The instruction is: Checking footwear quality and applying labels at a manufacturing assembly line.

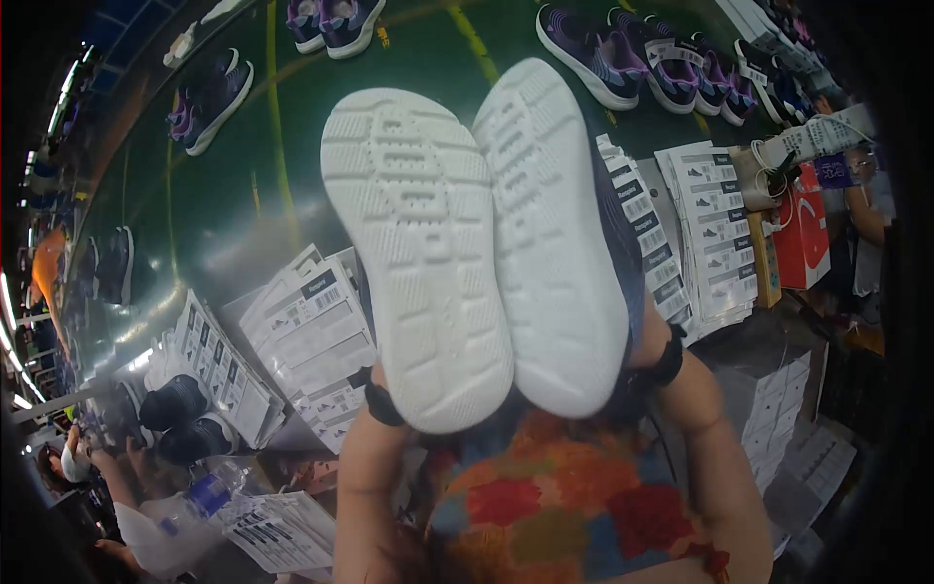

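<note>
A pair of sneakers is held up close in front of me, white soles facing me: the left sneaker [418, 263] and the right sneaker [550, 243], side by side and touching along their inner edges. Dark navy upper shows at the right one's outer side. My left hand [380, 377] is behind the left sneaker, and only its wrist end with a dark band shows. Of my right hand [649, 336], a small part appears beside the right sneaker's heel, above another dark band. Both hands' fingers are hidden, but the shoes are carried by them.
More dark sneakers with purple trim [593, 54] stand along the far side of the green conveyor belt [224, 234]. Label sheets [715, 234] lie stacked at right, more label sheets [306, 331] at left. A red box [804, 229] sits far right. Other people work at both edges.
</note>
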